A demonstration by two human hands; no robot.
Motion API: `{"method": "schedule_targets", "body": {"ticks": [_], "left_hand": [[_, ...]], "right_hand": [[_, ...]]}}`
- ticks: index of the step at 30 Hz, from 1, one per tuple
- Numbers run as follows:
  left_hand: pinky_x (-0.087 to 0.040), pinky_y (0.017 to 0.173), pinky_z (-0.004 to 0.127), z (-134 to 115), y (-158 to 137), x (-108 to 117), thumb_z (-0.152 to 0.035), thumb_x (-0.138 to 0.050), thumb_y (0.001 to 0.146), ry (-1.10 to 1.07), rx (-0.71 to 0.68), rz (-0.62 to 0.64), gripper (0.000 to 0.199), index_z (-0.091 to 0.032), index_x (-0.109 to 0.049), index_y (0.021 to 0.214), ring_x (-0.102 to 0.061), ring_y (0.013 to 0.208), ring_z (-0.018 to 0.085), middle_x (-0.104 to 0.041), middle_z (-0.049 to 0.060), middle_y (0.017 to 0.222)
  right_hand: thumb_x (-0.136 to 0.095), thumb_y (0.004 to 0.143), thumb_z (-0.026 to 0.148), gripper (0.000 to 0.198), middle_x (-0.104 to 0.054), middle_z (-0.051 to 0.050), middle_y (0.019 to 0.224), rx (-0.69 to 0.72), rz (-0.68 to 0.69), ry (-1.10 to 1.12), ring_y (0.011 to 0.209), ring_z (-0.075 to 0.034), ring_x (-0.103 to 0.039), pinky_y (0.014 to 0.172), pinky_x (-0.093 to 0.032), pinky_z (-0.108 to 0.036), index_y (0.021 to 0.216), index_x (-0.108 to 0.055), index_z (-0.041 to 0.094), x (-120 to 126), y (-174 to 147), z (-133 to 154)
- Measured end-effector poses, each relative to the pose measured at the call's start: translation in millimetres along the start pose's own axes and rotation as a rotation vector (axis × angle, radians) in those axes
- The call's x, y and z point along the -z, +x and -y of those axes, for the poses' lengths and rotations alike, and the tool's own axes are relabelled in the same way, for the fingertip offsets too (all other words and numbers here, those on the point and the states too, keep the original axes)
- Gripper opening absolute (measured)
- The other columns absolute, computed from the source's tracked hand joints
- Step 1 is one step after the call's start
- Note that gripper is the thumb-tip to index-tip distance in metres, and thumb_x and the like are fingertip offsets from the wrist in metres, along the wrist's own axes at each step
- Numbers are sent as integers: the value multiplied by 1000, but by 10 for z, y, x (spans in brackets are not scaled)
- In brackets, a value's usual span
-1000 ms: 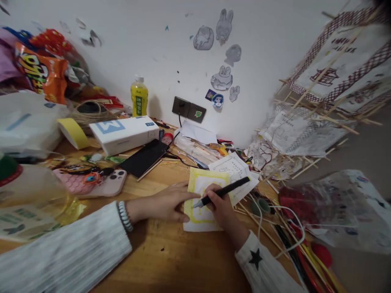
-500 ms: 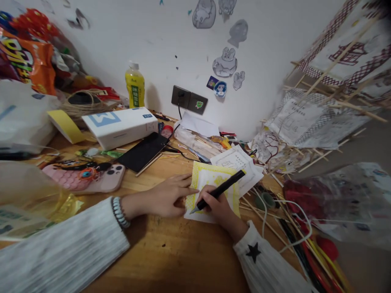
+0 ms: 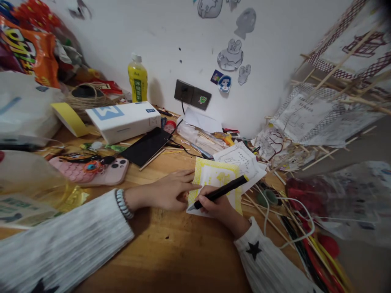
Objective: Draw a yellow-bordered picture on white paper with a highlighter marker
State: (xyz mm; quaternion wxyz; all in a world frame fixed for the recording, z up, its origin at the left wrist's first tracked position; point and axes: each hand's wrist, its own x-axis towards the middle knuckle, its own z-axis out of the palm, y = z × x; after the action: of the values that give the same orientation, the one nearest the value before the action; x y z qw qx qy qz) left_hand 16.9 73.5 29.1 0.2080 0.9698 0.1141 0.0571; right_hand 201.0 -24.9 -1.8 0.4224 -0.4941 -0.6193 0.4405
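My right hand (image 3: 214, 205) is closed round a black marker pen (image 3: 224, 190) with a yellow end. Its tip points down and left at the lower left corner of a white sheet of paper (image 3: 210, 174) with a yellow patterned border and yellow drawing. Part of the sheet is hidden under that hand. My left hand (image 3: 169, 190) lies flat with fingers spread, its fingertips at the sheet's left edge. Behind the yellow sheet lie white printed papers (image 3: 241, 160), partly overlapped by it.
Left of my hands are a pink phone (image 3: 113, 173), a black tablet-like device (image 3: 146, 145), a white box (image 3: 125, 122) and a yellow tape roll (image 3: 69, 119). A drink bottle (image 3: 137, 79) stands by the wall. Thin sticks and a white cable (image 3: 311, 221) lie on the right.
The view has shifted slightly, so most things appear a little higher and to the right. The marker is tilted flatter, its tip nearer the sheet's lower left corner. My left hand stays on the edge.
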Motion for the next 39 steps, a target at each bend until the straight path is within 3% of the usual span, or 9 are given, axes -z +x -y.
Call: {"method": "schedule_targets", "body": {"ticks": [11, 17, 22, 27, 39], "left_hand": [[-22, 113, 49, 36, 0, -20, -17, -62, 70, -12, -3, 17, 75, -28, -44, 142, -24, 141, 35, -36, 6, 152], [-23, 113, 51, 57, -4, -42, -18, -64, 71, -20, -17, -3, 73, -28, -45, 141, -25, 140, 36, -38, 7, 151], [-22, 113, 52, 28, 7, -4, -16, -62, 73, -4, -30, 12, 71, -28, -45, 141, -25, 140, 36, -36, 6, 152], [-22, 113, 51, 0, 2, 15, -20, -65, 71, -4, 9, 43, 72, -24, -46, 141, -24, 140, 38, -34, 9, 152], [-21, 113, 49, 11, -5, -16, -23, -67, 68, 9, -43, -20, 78, -23, -43, 143, -27, 140, 36, -32, 11, 153]], "right_hand": [[-59, 82, 37, 27, -53, 2, 56, 63, 5, -39, 50, -10, -48, 46, -37, -21, 63, -56, 20, -2, 3, 15], [-61, 78, 39, 31, -49, 3, 50, 0, -28, -18, 45, -9, -44, 41, -33, -20, 56, -52, 20, -10, 2, 55], [-61, 77, 41, 27, -49, 5, 46, -80, -100, 75, 40, -9, -44, 39, -33, -20, 62, -57, 20, -19, -2, 42], [-61, 77, 38, 26, -49, 5, 47, -55, -78, 72, 40, -9, -44, 40, -34, -21, 60, -56, 19, -19, 3, 60], [-59, 79, 35, 26, -51, 3, 54, 0, -21, -9, 46, -10, -46, 41, -34, -20, 58, -53, 20, -18, -1, 70]]}}
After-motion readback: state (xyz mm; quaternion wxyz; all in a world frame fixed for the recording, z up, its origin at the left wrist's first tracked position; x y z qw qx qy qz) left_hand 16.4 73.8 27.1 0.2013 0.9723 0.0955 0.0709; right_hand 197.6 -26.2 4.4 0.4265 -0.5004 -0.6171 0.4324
